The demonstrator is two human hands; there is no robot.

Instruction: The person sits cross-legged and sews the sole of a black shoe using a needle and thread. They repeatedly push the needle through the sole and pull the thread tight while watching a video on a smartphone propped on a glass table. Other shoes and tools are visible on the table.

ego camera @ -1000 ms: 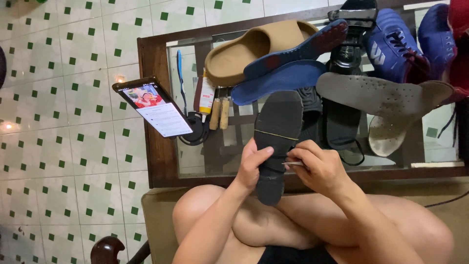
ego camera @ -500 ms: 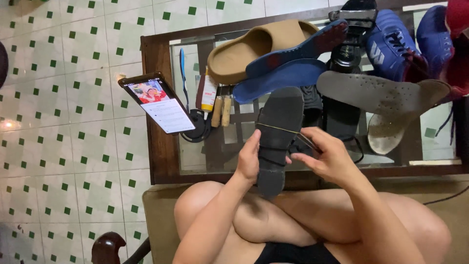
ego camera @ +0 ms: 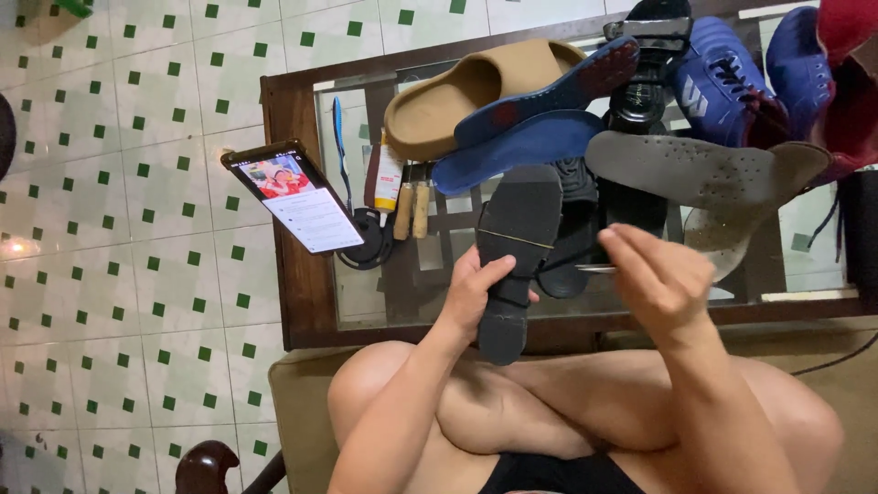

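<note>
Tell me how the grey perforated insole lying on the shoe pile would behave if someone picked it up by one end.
The grey perforated insole looks thin and flat, so it would probably flex and droop rather than stay rigid. It seems light for its size, being a single sheet. It rests on the black shoes beside the blue insoles, so lifting it could shift its neighbours.

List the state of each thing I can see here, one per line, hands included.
Left hand: gripping the black sandal, sole up.
Black sandal: held over the table edge, sole facing the camera.
Right hand: pinching a thin metal tool, apart from the sandal.
Phone: screen lit, propped tilted.
Tan slide: lying on the glass table.
Blue insoles: loose, stacked.
Grey insole: loose, underside up.
</note>
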